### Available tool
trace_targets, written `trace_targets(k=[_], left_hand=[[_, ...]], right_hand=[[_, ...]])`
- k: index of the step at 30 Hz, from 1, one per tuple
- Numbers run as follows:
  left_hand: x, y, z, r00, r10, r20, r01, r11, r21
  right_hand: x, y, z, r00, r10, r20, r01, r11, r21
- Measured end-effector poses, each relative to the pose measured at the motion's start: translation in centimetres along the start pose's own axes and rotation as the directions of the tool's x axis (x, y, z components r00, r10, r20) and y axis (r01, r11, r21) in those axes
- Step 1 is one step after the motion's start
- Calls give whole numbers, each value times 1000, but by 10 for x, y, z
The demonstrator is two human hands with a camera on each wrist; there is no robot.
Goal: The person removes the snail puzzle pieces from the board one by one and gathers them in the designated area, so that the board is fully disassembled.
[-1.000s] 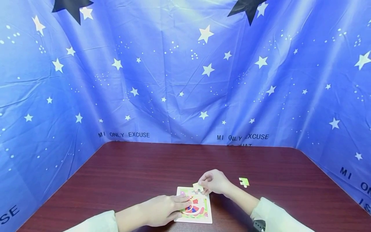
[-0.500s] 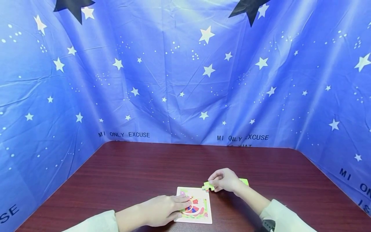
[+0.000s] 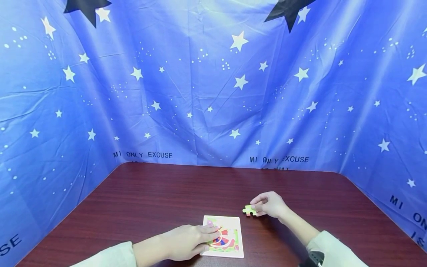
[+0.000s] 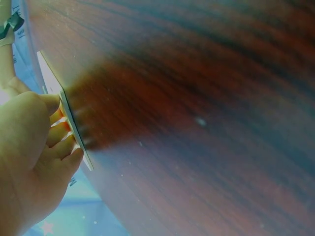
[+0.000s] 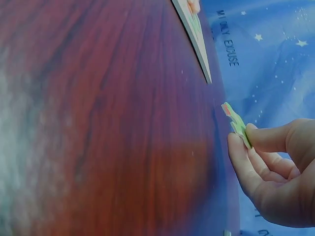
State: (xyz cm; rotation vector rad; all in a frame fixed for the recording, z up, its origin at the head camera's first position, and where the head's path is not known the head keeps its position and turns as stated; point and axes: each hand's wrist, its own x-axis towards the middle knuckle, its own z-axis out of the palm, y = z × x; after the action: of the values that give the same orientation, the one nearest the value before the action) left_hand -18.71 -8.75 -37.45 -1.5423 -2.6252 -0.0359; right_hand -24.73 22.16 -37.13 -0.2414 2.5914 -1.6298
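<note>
A square jigsaw puzzle board (image 3: 239, 244) with a pale frame and a colourful picture lies near the front of the table. My left hand (image 3: 190, 241) rests on its left side, fingers stretched over the picture. The board's edge (image 4: 74, 120) also shows by that hand in the left wrist view. To the right of the board, my right hand (image 3: 271, 204) pinches a green puzzle piece (image 3: 248, 210) between thumb and fingers. In the right wrist view this piece (image 5: 237, 125) is tilted and held above the table, apart from the board.
The dark red wooden table (image 3: 160, 196) is enclosed by a blue star-patterned cloth (image 3: 200, 92) at the back and sides. A small pale edge of something (image 5: 227, 233) shows at the bottom of the right wrist view; its kind is unclear.
My right hand has lifted the green puzzle piece off the board's upper right corner and carried it right. The loose piece seen earlier is now hidden behind that hand. My left hand stays put.
</note>
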Motion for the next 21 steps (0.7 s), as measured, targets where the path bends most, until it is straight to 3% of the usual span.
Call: trace_targets(k=[14, 21], left_hand=[[-1, 0, 0, 1000, -4, 7, 4, 1000, 10], [-1, -1, 0, 1000, -8, 10, 8, 1000, -5]], right_hand=[[-1, 8, -19, 992, 4, -126, -22, 990, -141], [-2, 7, -20, 976, -3, -219, -71, 941, -330]])
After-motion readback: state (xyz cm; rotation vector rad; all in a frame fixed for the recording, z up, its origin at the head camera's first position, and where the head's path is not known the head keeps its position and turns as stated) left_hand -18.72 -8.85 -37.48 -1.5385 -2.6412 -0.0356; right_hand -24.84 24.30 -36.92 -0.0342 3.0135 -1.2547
